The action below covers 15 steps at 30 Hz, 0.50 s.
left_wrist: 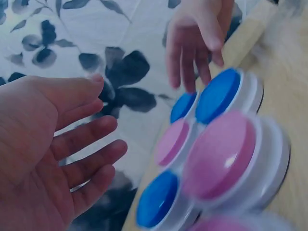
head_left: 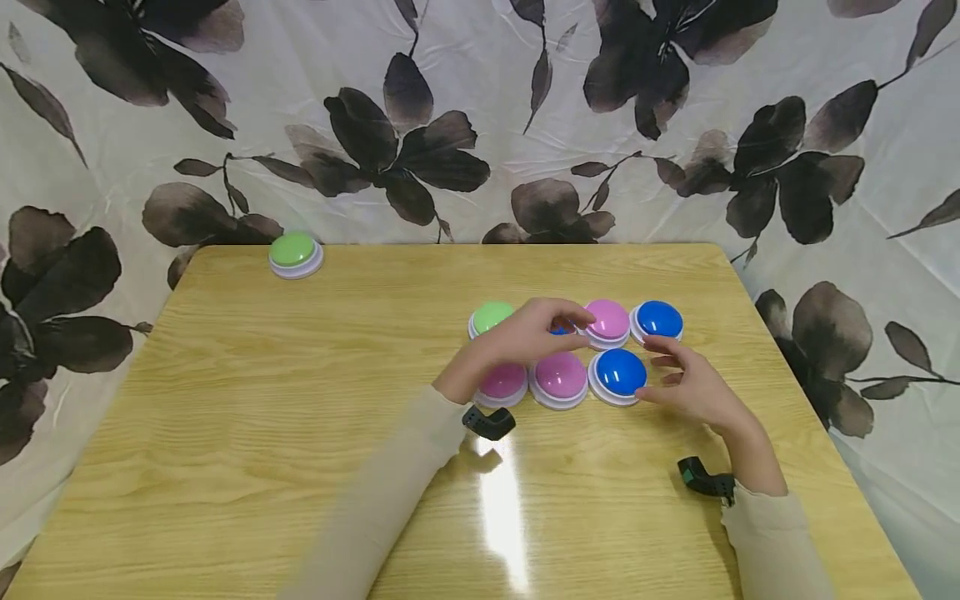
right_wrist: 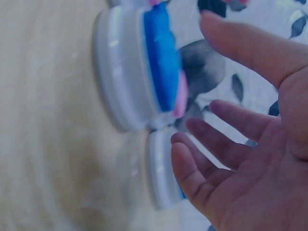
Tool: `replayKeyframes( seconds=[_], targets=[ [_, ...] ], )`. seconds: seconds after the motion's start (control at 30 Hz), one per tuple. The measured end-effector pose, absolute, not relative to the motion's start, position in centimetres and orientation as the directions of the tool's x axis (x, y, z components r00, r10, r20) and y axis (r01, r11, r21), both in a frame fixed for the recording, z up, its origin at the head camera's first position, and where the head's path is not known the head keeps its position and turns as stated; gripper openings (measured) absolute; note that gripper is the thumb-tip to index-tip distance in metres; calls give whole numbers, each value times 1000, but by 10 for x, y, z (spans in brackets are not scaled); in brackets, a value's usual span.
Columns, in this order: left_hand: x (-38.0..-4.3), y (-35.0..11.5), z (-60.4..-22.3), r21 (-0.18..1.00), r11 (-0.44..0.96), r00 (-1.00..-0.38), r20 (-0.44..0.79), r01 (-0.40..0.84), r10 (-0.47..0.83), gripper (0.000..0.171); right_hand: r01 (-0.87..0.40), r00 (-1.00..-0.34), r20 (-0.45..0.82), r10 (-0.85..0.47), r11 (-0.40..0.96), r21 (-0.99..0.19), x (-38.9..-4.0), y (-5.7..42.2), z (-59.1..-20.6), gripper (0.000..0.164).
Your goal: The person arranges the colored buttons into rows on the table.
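Note:
Several domed push buttons on white round bases stand in two rows. At the back are a green button (head_left: 492, 316), a mostly covered blue one (head_left: 560, 330), a pink button (head_left: 607, 320) and a blue button (head_left: 660, 320). In front stand a partly covered pink one (head_left: 503, 382), another pink button (head_left: 558, 376) and a blue button (head_left: 620, 372). My left hand (head_left: 528, 335) hovers over the left part of the group, holding nothing, its fingers spread in the left wrist view. Beside the two blue buttons is my right hand (head_left: 693, 385), loosely bent and holding nothing.
Apart from the group, a green button (head_left: 293, 252) sits at the table's back left edge. The wooden table (head_left: 225, 433) reaches back to a floral cloth (head_left: 487, 50). Each wrist wears a black strap device (head_left: 489, 422).

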<state>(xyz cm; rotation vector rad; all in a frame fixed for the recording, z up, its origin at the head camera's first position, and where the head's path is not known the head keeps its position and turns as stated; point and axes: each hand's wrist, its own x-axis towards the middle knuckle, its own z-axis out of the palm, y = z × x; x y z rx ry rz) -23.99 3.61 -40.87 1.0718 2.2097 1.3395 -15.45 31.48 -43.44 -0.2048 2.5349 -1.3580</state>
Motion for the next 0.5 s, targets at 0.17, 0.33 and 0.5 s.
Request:
replayKeyframes(
  seconds=[0.17,0.33,0.5],
  targets=[
    [-247,-19,-397,845,338,-688,47,414,724,32,-71,-968,-83,-238,573,-816,-155,301,-412,62],
    [-252,-70,-395,820,425,-742,-1,383,670,31,-177,-957,3,-292,575,-799,-162,280,-387,51],
    [-255,-120,-397,797,492,-805,-14,349,593,29,-287,-925,78,-372,548,-786,-173,254,-365,43]
  ],
)
